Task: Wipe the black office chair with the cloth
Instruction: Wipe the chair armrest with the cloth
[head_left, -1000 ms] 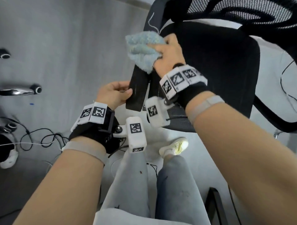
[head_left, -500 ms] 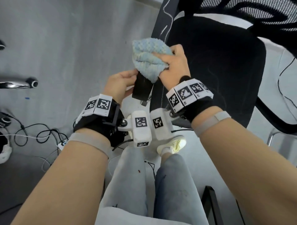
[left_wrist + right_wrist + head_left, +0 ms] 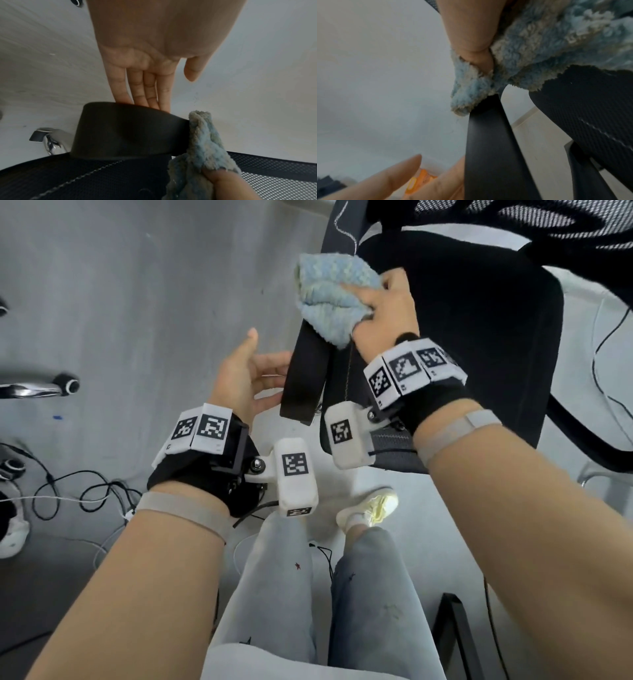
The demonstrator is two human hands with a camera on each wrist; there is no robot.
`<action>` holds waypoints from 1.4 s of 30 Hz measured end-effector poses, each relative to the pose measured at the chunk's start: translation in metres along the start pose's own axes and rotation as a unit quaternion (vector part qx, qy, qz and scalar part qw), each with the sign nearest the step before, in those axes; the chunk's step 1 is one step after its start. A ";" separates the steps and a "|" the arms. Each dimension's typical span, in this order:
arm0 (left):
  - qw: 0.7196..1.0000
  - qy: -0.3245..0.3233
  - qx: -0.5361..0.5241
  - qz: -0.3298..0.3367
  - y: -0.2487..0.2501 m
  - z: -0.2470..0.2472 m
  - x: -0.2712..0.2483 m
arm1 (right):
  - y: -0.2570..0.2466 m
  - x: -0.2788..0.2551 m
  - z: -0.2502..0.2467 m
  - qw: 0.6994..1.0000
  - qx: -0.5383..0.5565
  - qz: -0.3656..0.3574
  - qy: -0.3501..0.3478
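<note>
Head view: The right hand [image 3: 385, 306] grasps a bunched blue cloth [image 3: 334, 296] and presses it against the upper part of the black armrest [image 3: 303, 378] of the black office chair [image 3: 479, 337]. The armrest runs along the left edge of the chair seat. The left hand [image 3: 243, 378] is released, palm turned toward the armrest, fingers straight and reaching its lower part; the thumb points away from it. Both wrists carry black straps with white marker blocks. On the grey floor [image 3: 137, 302] at the left edge lie black cables [image 3: 68, 491] and a chrome chair-base leg [image 3: 34, 388] with a castor. A pale shoe [image 3: 370, 508] stands below the chair seat.

Left wrist view: The left hand [image 3: 154, 60] is flat, fingers straight and together, fingertips [image 3: 150, 102] touching the far edge of the armrest [image 3: 128, 132]. The cloth [image 3: 202, 148] lies against the armrest's right end, pinched by a finger of the right hand [image 3: 228, 185].

Right wrist view: The cloth [image 3: 539, 54] wraps over the top of the armrest [image 3: 488, 148], clenched by the right hand [image 3: 471, 27]. Fingers of the left hand [image 3: 393, 180] lie beside the armrest's lower left edge. Mesh fabric [image 3: 582, 108] of the chair is at the right.
</note>
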State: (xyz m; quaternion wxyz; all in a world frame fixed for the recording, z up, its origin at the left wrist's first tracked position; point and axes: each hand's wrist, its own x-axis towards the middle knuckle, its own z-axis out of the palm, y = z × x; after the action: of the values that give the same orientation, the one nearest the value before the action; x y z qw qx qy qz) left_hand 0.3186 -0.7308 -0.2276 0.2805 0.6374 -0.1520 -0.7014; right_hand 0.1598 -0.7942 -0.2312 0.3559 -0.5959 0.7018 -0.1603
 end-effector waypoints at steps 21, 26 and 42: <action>0.997 0.003 0.080 0.018 0.017 0.018 0.022 | 0.007 0.016 0.005 0.998 -0.018 -0.045 -0.044; 0.993 -0.012 0.114 0.030 0.020 0.015 0.025 | 0.006 0.018 0.008 0.997 0.063 0.009 -0.035; 0.966 -0.040 0.255 0.029 0.034 0.009 0.036 | 0.000 0.067 0.012 0.997 -0.022 0.001 -0.079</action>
State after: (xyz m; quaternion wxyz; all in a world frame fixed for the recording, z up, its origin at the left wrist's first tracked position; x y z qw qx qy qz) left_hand 0.3150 -0.7798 -0.2359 0.1225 0.6544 -0.3555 -0.6561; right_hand 0.1662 -0.8558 -0.2602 0.3970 -0.6137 0.6756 -0.0968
